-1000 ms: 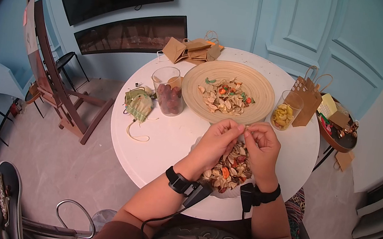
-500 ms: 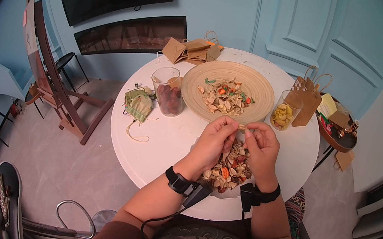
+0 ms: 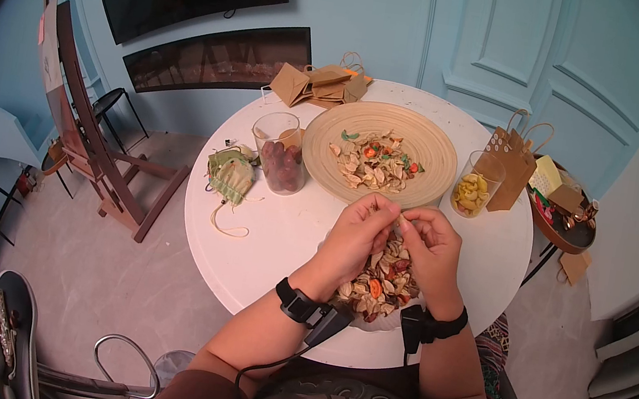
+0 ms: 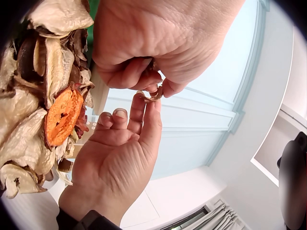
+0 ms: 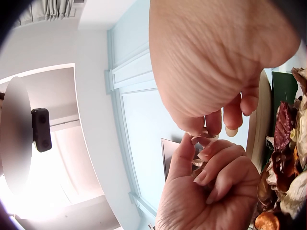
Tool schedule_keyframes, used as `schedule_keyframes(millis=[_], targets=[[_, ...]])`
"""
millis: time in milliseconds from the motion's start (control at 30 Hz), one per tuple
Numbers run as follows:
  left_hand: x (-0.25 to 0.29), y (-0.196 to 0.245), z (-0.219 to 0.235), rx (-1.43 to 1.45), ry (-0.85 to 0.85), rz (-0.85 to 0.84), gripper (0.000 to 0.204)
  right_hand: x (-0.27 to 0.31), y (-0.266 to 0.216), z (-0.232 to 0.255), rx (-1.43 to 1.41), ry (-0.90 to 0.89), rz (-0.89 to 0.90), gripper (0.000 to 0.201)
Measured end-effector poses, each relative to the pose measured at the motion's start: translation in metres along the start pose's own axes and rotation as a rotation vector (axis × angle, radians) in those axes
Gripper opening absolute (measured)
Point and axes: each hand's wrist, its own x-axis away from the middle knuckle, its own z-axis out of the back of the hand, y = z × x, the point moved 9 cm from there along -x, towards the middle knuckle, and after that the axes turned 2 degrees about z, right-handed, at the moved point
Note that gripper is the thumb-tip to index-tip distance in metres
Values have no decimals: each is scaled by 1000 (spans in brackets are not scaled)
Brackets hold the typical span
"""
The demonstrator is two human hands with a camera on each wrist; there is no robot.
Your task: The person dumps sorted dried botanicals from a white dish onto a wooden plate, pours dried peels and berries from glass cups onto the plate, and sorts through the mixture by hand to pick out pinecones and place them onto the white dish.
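Both hands meet over a bowl (image 3: pixel 382 326) heaped with potpourri (image 3: pixel 382 286), dried petals and orange slices. My left hand (image 3: pixel 359 234) pinches a small, pale dried petal (image 4: pixel 153 97) between thumb and finger. The thumb and forefinger of my right hand (image 3: pixel 436 253) grip the same petal from the other side. In the right wrist view, another dried flake (image 5: pixel 197 163) shows among the left hand's curled fingers. A dried orange slice (image 4: pixel 64 117) lies on the heap beside the hands in the left wrist view.
Beyond the hands stands a round wooden plate (image 3: pixel 324 163) bearing potpourri. Left of it are a glass of dark red fruits (image 3: pixel 282 166) and a green drawstring pouch (image 3: pixel 230 174). On the right stand a glass of yellow pieces (image 3: pixel 472 193) and a paper bag (image 3: pixel 509 173).
The hands have come closer together, the right one shifting slightly left. The petal, visible between the fingertips half a second ago, is now mostly covered by them in the head view.
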Motion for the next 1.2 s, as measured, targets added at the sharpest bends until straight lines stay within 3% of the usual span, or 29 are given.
schedule_keyframes(millis=[300,467,767,867,1200], targets=[[1,2,0,16,15,-16,16,0,-3,3,3,38,3,9],[4,8,5,131,53,-27,38,0,-3,2,-14,35,-9,10],[4,15,11,269,74,-130,30,1,-5,-5,95,-40,45,5],[4,18,10,190,91,-135,27,1,-3,-4,89,-41,3,5],[4,12,-5,103,-33,-56,28,1,1,-4,32,-35,-35,12]])
